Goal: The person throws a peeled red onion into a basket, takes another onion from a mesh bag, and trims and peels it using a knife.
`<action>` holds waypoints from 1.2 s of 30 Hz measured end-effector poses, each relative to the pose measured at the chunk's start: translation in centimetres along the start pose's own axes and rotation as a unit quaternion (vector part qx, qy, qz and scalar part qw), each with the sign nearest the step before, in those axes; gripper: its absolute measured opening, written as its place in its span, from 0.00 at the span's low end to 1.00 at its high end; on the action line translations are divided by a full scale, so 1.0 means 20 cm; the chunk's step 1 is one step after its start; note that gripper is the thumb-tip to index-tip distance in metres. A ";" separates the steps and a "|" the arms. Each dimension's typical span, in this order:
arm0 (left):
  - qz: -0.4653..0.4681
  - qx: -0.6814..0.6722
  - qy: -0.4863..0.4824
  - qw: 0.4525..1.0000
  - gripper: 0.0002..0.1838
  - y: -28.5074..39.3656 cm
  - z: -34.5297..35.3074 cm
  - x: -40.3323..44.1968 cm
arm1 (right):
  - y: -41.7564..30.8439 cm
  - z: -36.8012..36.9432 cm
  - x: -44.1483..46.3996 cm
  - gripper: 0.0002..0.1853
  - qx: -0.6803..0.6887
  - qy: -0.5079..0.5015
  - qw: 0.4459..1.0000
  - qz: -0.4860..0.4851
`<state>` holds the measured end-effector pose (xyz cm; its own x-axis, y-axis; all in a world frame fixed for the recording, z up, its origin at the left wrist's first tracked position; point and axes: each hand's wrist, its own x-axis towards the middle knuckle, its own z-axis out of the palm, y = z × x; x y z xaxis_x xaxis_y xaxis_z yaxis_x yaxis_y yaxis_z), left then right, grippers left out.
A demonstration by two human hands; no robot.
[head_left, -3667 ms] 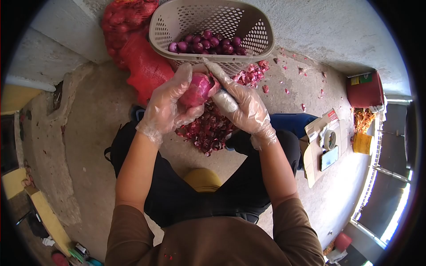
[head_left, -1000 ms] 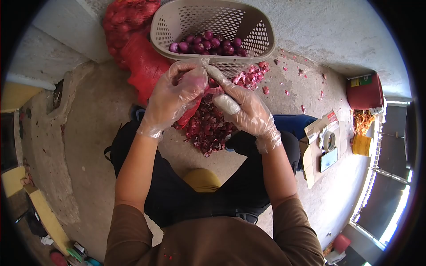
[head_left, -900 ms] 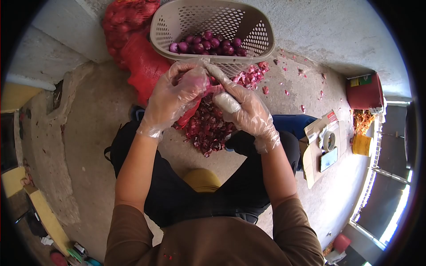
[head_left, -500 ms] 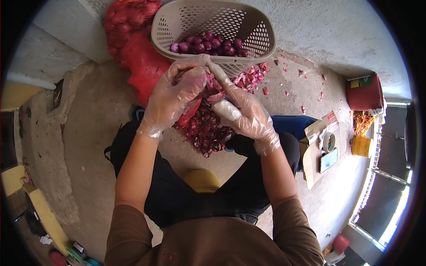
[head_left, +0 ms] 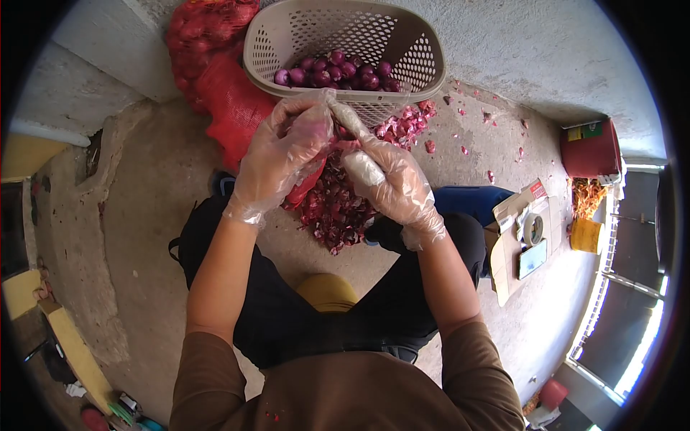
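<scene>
My left hand [head_left: 287, 154], in a clear plastic glove, is closed around a red onion [head_left: 313, 133], which shows only as a purplish patch through the plastic and fingers. My right hand [head_left: 392, 176], gloved too, is right beside it. White wrapping covers its thumb and forefinger, which close on a reddish piece of onion skin [head_left: 349, 144], partly hidden. Below both hands a heap of red onion skins [head_left: 334, 212] lies on the floor. Beyond them stands a grey-brown perforated basket [head_left: 345, 92] with several peeled purple onions [head_left: 336, 70] inside.
A red mesh sack of onions [head_left: 233, 108] leans left of the basket. At right, cardboard [head_left: 507, 269] with a tape roll [head_left: 533, 228] and a phone [head_left: 532, 261] rests by a blue container [head_left: 467, 201]. A red bin [head_left: 591, 151] stands against the wall.
My right hand has shifted slightly left and up, closer to the left. Less of the purple onion skin shows between the hands. The left hand stays nearly in place.
</scene>
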<state>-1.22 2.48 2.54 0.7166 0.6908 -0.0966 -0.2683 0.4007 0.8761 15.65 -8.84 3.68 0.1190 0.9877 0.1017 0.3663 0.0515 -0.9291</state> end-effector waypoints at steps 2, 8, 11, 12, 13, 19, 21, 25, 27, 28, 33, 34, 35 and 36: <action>0.004 0.003 -0.015 1.000 0.25 0.00 0.00 0.00 | -0.03 -0.02 0.01 0.24 0.001 -0.007 1.000 0.015; 0.006 0.014 -0.048 0.999 0.25 0.01 -0.03 0.00 | -0.03 -0.06 0.00 0.28 0.115 -0.012 0.989 0.090; 0.002 0.011 -0.018 1.000 0.23 0.04 0.01 -0.01 | -0.07 -0.09 0.00 0.28 0.194 -0.005 0.972 0.128; 0.009 0.022 -0.022 0.999 0.23 0.04 0.01 -0.01 | -0.07 -0.08 0.00 0.28 0.216 0.002 0.969 0.121; 0.016 0.032 -0.027 0.999 0.23 0.04 0.00 0.00 | -0.07 -0.07 0.00 0.28 0.237 0.010 0.965 0.113; -0.003 0.000 0.005 1.000 0.28 0.05 0.05 0.00 | -0.09 -0.10 0.00 0.34 0.103 -0.062 0.987 0.103; -0.009 -0.017 -0.002 1.000 0.27 0.05 0.04 -0.01 | -0.08 -0.10 0.00 0.36 0.054 -0.073 0.993 0.079; -0.012 -0.016 0.002 1.000 0.29 0.06 0.05 -0.01 | -0.08 -0.09 0.00 0.36 0.000 -0.089 0.995 0.040; -0.020 -0.022 0.016 0.999 0.28 0.07 0.05 -0.01 | -0.06 -0.09 0.00 0.36 0.002 -0.092 0.995 0.030; -0.034 -0.034 0.021 0.999 0.26 0.08 0.06 -0.02 | -0.06 -0.08 0.00 0.36 0.008 -0.090 0.995 0.030; -0.043 -0.078 -0.007 0.996 0.25 0.07 0.04 -0.02 | -0.07 -0.09 0.01 0.37 0.013 -0.091 0.995 0.039; -0.046 -0.068 -0.010 0.997 0.24 0.07 0.03 -0.02 | -0.07 -0.09 0.01 0.37 -0.007 -0.090 0.995 0.029; -0.050 -0.058 -0.014 0.997 0.24 0.07 0.03 -0.02 | -0.07 -0.10 0.01 0.38 -0.027 -0.089 0.995 0.020; -0.040 -0.024 -0.020 0.999 0.25 0.07 0.03 -0.02 | -0.07 -0.10 0.01 0.38 -0.061 -0.083 0.995 -0.001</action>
<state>-1.50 2.52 4.15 0.7618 0.6311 -0.1462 -0.2386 0.4832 0.8423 16.93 -8.99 5.70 -0.0324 0.9989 0.0337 0.4765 0.0451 -0.8780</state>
